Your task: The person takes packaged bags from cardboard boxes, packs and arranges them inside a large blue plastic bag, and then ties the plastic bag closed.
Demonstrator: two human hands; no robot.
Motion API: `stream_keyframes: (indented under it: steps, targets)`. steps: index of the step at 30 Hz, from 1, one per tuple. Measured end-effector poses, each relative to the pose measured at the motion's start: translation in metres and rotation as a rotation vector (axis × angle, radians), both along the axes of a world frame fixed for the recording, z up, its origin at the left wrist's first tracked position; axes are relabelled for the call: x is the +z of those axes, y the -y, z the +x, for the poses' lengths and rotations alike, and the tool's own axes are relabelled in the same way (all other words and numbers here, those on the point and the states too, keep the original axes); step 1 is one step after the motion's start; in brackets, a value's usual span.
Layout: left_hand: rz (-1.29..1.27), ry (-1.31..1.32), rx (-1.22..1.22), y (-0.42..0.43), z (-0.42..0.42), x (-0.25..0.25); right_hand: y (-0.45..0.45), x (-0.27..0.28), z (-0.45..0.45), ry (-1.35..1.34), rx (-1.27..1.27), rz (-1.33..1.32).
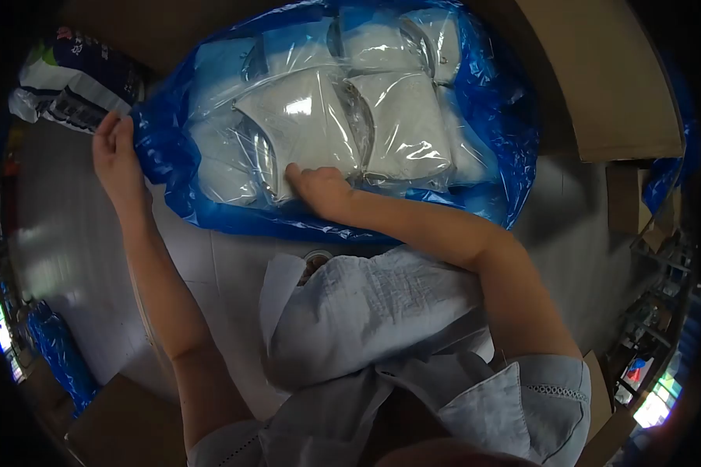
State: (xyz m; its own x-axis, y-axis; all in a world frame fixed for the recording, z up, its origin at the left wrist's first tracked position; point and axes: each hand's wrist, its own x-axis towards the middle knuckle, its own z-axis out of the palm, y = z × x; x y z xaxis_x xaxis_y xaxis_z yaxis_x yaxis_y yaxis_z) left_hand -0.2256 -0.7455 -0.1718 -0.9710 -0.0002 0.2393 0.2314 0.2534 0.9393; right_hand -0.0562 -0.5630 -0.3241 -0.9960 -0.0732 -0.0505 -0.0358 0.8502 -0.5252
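A large blue plastic bag (522,132) lies open in the upper middle, with several clear plastic packets of something white inside. My left hand (118,152) is at the bag's left edge, its fingers bent against the blue plastic; whether they grip it is hard to tell. My right hand (319,189) rests on the lower edge of a white packet (304,117) near the bag's front, fingers curled down and partly hidden. Beside that packet, to the right, lies another white packet (405,124).
At the upper left stands a dark and white printed package (82,78). A cardboard box (615,86) is at the upper right, and another cardboard piece (125,424) at the lower left. Rolled blue plastic (61,350) lies on the left. Shelving stands at the right edge.
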Motion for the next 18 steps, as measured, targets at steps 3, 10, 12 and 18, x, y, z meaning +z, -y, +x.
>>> stream_keyframes:
  steps: [3,10,12,18]
  targets:
    - [-0.908,-0.778,-0.174,-0.054,0.064,0.006,-0.006,-0.010,-0.008,0.081,-0.025,-0.088]
    - [-1.311,-0.223,-0.603,-0.131,0.074,-0.136,-0.043,0.059,0.013,0.262,0.174,-0.354]
    - [-1.282,-0.168,-0.694,-0.129,0.073,-0.143,-0.088,0.106,0.050,-0.036,0.173,-0.559]
    - [-1.247,-0.450,-0.568,-0.105,0.078,-0.105,-0.237,0.072,0.286,-0.664,-1.472,-0.438]
